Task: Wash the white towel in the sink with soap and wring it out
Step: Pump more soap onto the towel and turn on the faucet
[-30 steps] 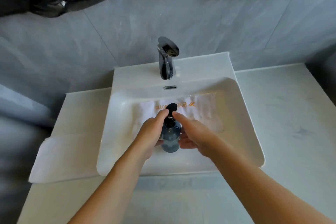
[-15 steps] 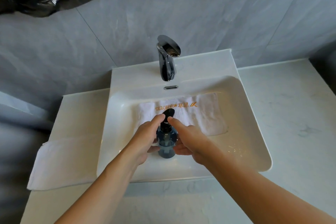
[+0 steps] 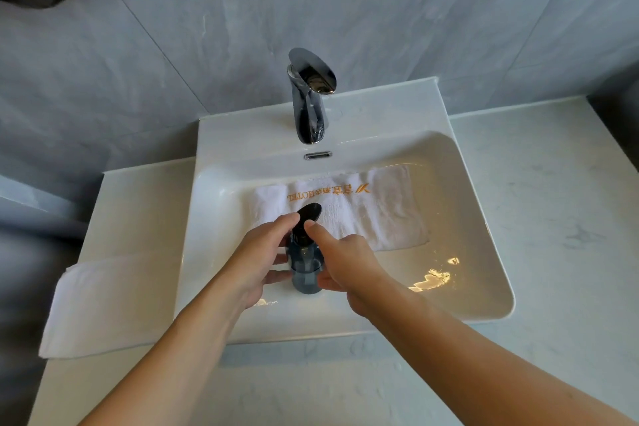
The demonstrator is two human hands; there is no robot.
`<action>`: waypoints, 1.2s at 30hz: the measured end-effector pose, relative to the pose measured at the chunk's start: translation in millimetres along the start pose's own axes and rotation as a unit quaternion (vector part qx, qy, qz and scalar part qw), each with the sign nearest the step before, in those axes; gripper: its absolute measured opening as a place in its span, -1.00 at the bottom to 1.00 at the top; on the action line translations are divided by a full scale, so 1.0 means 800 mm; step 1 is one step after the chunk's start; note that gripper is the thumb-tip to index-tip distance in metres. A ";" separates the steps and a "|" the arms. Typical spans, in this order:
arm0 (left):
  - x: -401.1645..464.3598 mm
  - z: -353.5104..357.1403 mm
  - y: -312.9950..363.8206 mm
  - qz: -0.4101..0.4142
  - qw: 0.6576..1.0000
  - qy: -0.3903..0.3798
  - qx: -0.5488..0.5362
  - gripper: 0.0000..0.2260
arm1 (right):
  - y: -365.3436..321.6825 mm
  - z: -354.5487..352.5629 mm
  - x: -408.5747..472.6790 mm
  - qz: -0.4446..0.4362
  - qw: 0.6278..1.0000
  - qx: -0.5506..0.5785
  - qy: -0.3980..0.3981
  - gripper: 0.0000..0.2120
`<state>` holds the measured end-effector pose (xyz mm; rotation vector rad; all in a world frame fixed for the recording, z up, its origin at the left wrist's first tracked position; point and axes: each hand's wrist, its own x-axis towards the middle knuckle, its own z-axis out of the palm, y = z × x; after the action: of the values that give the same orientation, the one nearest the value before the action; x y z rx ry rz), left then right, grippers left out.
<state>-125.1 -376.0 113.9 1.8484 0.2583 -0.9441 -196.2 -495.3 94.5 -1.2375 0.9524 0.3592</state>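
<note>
Fingers (image 3: pixel 276 275) of the left hand (image 3: pixel 257 261) curled around the left side of a soap bottle (image 3: pixel 306 266), the thumb reaching up beside its black pump head (image 3: pixel 309 212). The right hand (image 3: pixel 345 264) gripped the bottle from the other side, its lower fingers wrapped under the body and its index finger stretched up against the pump's neck. Both hands held the bottle upright over the front part of the sink (image 3: pixel 484 287), its long axis vertical and the flat oval spout of the pump pointing away from the person, toward the tap (image 3: pixel 309 97).

The bottle was round, of smoky blue see-through plastic with a matte black pump. Behind it the white towel (image 3: pixel 380 214) lay flat in the back half of the basin, a soft looped cloth folded to a rectangle, its long axis running left to right across the sink. Orange stitched lettering (image 3: pixel 328 193) along its far edge read upside down from the person's side. The sink was a glossy white rectangular basin with rounded corners; shallow water in it caught bright glints at the right. The tap was polished chrome, a straight column with a flat oval lever on top. A second white towel (image 3: pixel 114 304), folded, lay on the pale marbled bench (image 3: pixel 553 218) left of the sink, touching its rim. Grey marbled tiles (image 3: pixel 415 10) covered the wall.
</note>
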 end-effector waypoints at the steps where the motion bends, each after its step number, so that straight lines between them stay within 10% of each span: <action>1: 0.000 0.001 0.000 0.002 1.000 0.005 -0.001 -0.69 | -0.001 0.000 0.000 -0.003 1.000 -0.005 0.001 -0.39; 16: -0.042 0.051 0.002 0.077 0.997 -0.026 0.012 -0.68 | 0.003 -0.055 -0.033 -0.077 0.996 -0.037 -0.001 -0.52; 36: 0.116 0.223 0.278 0.187 0.980 -0.026 -0.063 -0.46 | -0.225 -0.204 0.094 -0.165 0.961 0.134 0.175 -0.87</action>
<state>-26.9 -654.5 165.6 1.6770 -0.0611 -0.6971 -94.3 -722.5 147.5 -1.2030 1.0306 -0.2553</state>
